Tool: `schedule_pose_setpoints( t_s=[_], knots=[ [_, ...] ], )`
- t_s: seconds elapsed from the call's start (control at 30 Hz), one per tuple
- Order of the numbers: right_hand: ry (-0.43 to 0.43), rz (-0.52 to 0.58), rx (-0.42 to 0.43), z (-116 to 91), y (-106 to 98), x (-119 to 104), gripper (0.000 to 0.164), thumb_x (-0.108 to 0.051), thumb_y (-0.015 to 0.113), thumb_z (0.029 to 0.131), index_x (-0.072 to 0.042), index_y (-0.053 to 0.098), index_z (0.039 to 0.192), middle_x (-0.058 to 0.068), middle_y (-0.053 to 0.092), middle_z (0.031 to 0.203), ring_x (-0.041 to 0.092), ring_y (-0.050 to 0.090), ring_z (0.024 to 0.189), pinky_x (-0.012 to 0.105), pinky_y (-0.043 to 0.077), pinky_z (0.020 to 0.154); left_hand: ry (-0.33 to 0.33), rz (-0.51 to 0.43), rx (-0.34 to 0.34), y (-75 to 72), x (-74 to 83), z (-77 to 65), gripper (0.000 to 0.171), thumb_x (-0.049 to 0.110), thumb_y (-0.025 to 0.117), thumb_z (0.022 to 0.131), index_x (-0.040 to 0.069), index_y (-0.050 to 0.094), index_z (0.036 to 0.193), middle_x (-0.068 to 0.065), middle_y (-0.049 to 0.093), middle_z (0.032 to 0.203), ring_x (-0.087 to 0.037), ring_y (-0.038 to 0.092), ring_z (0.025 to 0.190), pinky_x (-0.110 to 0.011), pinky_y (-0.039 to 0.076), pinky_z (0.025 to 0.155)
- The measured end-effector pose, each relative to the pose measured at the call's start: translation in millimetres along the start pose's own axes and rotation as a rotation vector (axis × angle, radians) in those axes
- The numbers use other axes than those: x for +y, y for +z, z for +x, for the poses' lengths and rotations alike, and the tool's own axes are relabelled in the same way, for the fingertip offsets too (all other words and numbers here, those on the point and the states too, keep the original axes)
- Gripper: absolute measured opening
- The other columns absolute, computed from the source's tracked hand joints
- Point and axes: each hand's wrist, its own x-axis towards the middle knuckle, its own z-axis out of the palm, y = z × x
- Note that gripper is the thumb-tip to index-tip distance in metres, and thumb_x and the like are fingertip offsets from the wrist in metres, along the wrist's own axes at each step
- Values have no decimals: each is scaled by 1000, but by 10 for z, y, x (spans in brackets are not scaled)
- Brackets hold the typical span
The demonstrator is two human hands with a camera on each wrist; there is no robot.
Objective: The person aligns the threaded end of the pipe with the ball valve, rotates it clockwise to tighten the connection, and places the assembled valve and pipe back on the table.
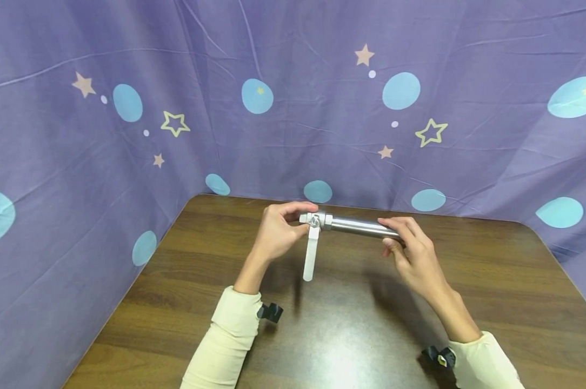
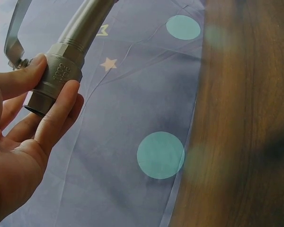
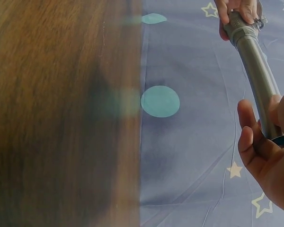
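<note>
Held level above the table is a silvery ball valve (image 1: pixel 315 220) joined to a straight metal pipe (image 1: pixel 358 226). My left hand (image 1: pixel 279 229) grips the valve body at its free end, thumb on one side and fingers on the other. The valve's flat lever handle (image 1: pixel 310 256) points toward me, at a right angle to the pipe. My right hand (image 1: pixel 416 258) holds the pipe near its far right end between thumb and fingers. In the left wrist view the valve body (image 2: pixel 61 71) shows raised markings, and its open end faces the palm.
A brown wooden table (image 1: pixel 176 302) lies beneath both hands and carries their shadows. Behind it and along the left hangs a purple curtain (image 1: pixel 322 140) with stars and blue dots. Black straps (image 1: pixel 271 313) sit at the cuffs of the pale sleeves (image 1: pixel 225 340).
</note>
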Motion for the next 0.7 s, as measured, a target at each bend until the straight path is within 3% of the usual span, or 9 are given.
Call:
schedule_pose_setpoints(
  t_s=[0.27,0.57,0.7],
  knots=[
    [-2,-55,2,3,8,4,49,15,69,94,-6,69,138,11,68,115,7,66,66,10,54,62,13,4,-4,2,3,-4,37,-18,74,78,-4,81,112,-20,80,118,-33,79,106,-48,66,96],
    [2,-77,-16,-3,5,20,47,13,68,95,-4,68,138,8,67,111,8,67,68,10,53,65,19,8,-9,0,-16,9,38,-19,73,77,-4,81,111,-19,80,119,-33,79,108,-37,66,96],
    [14,-62,-27,-8,13,10,48,12,68,96,-3,65,142,12,67,120,9,69,79,6,53,76,22,17,-7,-4,-13,3,38,-18,74,77,-3,81,111,-19,81,119,-32,79,108,-36,66,96]
  ],
)
